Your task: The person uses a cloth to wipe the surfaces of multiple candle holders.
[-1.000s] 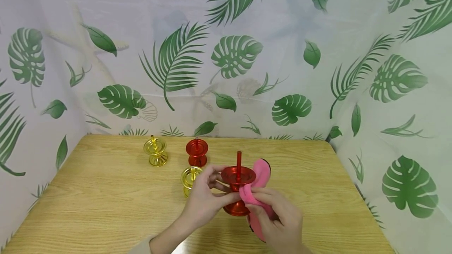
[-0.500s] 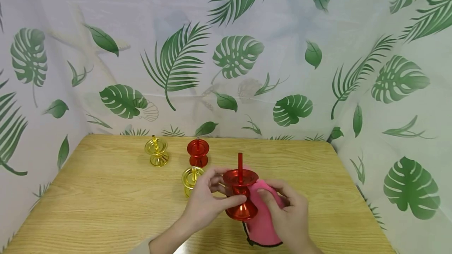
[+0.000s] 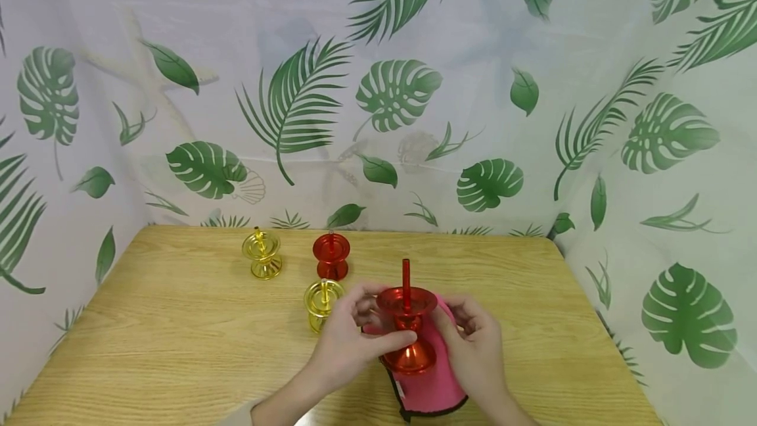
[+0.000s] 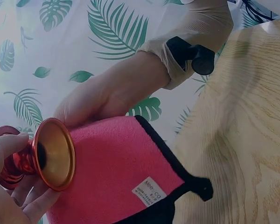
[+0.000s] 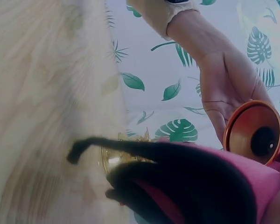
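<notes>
A shiny red candle holder [image 3: 414, 355], with a dished top and a thin upright tube, is held off the table in my left hand [image 3: 345, 347]. The thumb lies across its narrow waist. Its hollow base [image 4: 56, 154] shows from below in the left wrist view. My right hand [image 3: 478, 350] grips a pink cloth [image 3: 428, 392] with black edging against the holder's right and far side. In the left wrist view the cloth [image 4: 112, 163] hangs beside the base and shows a white label [image 4: 149, 190]. The right fingertips are partly hidden behind the holder.
Behind the hands stand a second red candle holder [image 3: 332, 258] and a gold one [image 3: 263, 256] farther left. Another gold candle holder [image 3: 321, 304] stands close by my left hand, partly covered by it. Leaf-printed sheeting [image 3: 378, 97] rises behind the wooden table [image 3: 177, 334].
My right hand has shifted the cloth from the holder's right side to behind it, and the cloth now spreads under and left of it. The holder has moved slightly right and nearer.
</notes>
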`<state>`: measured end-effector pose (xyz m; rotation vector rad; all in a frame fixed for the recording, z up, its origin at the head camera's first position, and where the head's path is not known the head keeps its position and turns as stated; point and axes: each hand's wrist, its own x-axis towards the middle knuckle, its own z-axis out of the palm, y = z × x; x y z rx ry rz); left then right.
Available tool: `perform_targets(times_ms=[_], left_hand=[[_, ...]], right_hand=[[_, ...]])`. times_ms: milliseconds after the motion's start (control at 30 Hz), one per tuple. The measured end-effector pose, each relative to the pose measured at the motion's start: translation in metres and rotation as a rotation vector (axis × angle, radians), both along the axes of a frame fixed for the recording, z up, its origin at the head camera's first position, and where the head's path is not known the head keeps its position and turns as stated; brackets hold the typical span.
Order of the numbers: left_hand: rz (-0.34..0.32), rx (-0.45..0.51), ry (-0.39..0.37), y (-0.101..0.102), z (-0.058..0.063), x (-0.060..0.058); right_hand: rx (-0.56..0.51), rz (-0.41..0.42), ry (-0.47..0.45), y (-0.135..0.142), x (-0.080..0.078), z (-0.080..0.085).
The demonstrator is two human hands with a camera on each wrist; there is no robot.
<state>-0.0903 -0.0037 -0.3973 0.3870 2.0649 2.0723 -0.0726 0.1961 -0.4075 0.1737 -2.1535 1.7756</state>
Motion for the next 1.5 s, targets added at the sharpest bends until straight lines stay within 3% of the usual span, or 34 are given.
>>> perform_targets(times_ms=[133,300,533,700,867,1067,1200,1333,1500], left_hand=[[0.023,-0.018,0.018,-0.001,0.0,-0.001],[0.035,0.012,0.008,-0.003,0.0,-0.002],[0.063,0.012,0.021,-0.004,0.0,-0.004],[0.046,0.011,0.041,-0.006,-0.003,-0.005],[0.022,0.025,0.039,-0.008,-0.007,-0.006],[0.006,0.053,0.035,-0.01,-0.009,-0.003],[0.01,0.055,0.03,-0.016,-0.008,-0.001],[0.045,0.066,0.039,-0.027,-0.01,-0.001],[0.139,0.035,0.119,-0.052,-0.012,-0.004]], right_hand=[[0.019,-0.014,0.087,-0.004,0.003,0.001],[0.117,-0.001,0.275,-0.005,0.007,0.003],[0.135,0.132,0.623,-0.012,0.008,0.002],[0.161,0.172,0.758,-0.017,0.011,-0.001],[0.167,0.181,0.704,-0.013,0.013,0.001],[0.244,0.066,0.491,0.0,0.012,0.007],[0.285,0.035,0.414,0.007,0.009,0.009],[0.326,0.019,0.364,0.014,0.006,0.011],[0.35,0.001,0.243,0.022,0.004,0.015]])
